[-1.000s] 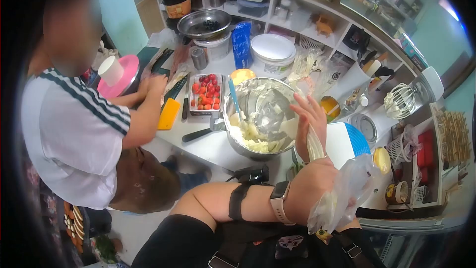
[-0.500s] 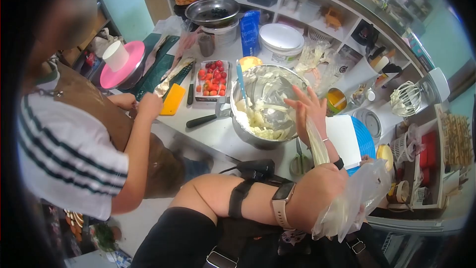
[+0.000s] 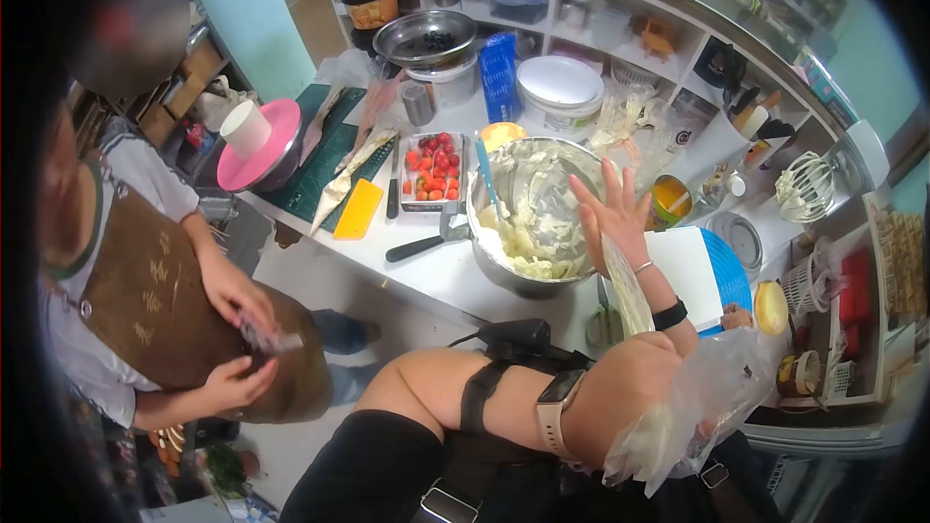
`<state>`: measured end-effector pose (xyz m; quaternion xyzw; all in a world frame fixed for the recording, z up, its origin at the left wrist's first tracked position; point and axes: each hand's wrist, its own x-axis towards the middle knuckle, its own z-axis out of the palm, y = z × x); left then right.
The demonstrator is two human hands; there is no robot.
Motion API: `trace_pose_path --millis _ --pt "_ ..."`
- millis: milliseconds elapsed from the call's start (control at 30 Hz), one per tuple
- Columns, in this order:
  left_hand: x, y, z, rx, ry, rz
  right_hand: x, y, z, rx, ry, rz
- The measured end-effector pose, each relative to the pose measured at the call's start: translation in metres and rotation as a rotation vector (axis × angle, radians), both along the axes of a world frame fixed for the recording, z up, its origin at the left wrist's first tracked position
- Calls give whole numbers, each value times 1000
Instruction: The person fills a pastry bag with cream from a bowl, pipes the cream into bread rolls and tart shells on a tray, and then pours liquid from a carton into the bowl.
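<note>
My left hand [image 3: 644, 373], a watch on its wrist, is closed around a clear plastic piping bag [image 3: 625, 286] with pale cream inside. The bag's narrow end points up beside my right wrist, and its loose, wide end [image 3: 702, 397] hangs over my left hand. My right hand [image 3: 615, 218] is raised with fingers spread, above the right rim of a steel mixing bowl [image 3: 533, 281]. Whipped cream [image 3: 528, 242] coats the inside of the bowl, and a blue-handled spatula [image 3: 486, 172] leans in it. Scissors [image 3: 604, 320] lie just below the bowl.
A co-worker in a brown apron [image 3: 160, 281] stands at left, fingering a crumpled clear wrapper [image 3: 266, 337]. On the table are strawberries [image 3: 433, 172], a yellow scraper [image 3: 359, 209], another filled piping bag [image 3: 354, 174] and a blue turntable [image 3: 712, 266]. A whisk [image 3: 806, 184] is at right.
The co-worker has stepped back from the table; their hands moved away from the other piping bag, which lies on the table. My view has shifted slightly; my hands keep nearly the same pose.
</note>
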<state>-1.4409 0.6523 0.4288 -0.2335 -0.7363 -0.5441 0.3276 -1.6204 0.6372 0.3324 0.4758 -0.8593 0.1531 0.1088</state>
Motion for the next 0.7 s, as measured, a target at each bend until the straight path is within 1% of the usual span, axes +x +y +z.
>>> trace_pose_path --millis 67,133,167,267,333,367,400,500,600,700 --pt "-8 9 -15 194 39 -139 0 0 2 7 15 -22" --pt "-12 7 -23 170 112 -206 5 3 11 -16 6 -53" --pt "-14 3 -20 145 127 -217 8 5 15 -28 0 -65" --pt "-12 -10 -3 111 103 -162 11 17 15 39 -53 -44" --pt "-9 -20 6 120 94 -114 13 27 14 79 -89 -77" --pt "-7 -25 11 130 92 -90 13 28 16 94 -101 -90" --pt "-3 -31 16 146 87 -68 19 32 25 9 -75 -82" --pt "6 -49 32 241 51 25 11 46 18 96 -175 -33" --pt "19 -67 42 441 44 83 17 53 32 74 -179 -21" --pt "34 -95 28 762 130 -26 32 59 54 90 -217 32"
